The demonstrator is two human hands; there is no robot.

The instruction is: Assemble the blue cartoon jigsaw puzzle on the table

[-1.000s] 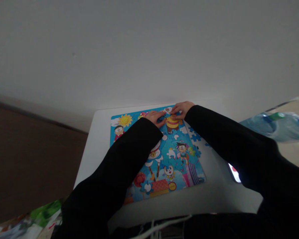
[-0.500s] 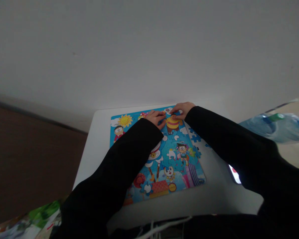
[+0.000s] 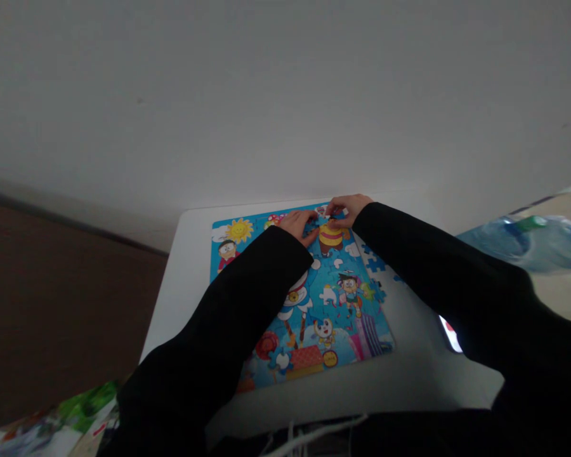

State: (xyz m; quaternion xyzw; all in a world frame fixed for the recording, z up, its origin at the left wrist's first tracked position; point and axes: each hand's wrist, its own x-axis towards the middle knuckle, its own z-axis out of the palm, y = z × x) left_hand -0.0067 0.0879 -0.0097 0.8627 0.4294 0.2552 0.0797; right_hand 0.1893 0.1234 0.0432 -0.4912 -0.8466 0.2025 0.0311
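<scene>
A cartoon jigsaw puzzle (image 3: 314, 285) in a flat blue board lies on a white table. On its upper middle part rests my left hand (image 3: 299, 226), fingers apart, the thumb stretched to the right. My right hand (image 3: 349, 208) is at the upper right edge of the board, thumb and forefinger curled around a jigsaw piece beside the figure in a yellow striped shirt. Most of that piece is hidden by the fingers. Several loose blue puzzle pieces (image 3: 374, 263) lie right of the board, partly under the right sleeve.
The white table (image 3: 181, 273) stands against a grey wall (image 3: 285, 101). A phone with a lit screen (image 3: 451, 335) lies on the right, partly covered by my sleeve. Farther right is clear plastic wrapping (image 3: 528, 244). A brown panel (image 3: 66, 304) stands on the left, with a green bag (image 3: 88, 406) below.
My right fingers have drawn slightly closer together at the board's upper edge. The left hand has barely shifted, its fingers still on the puzzle.
</scene>
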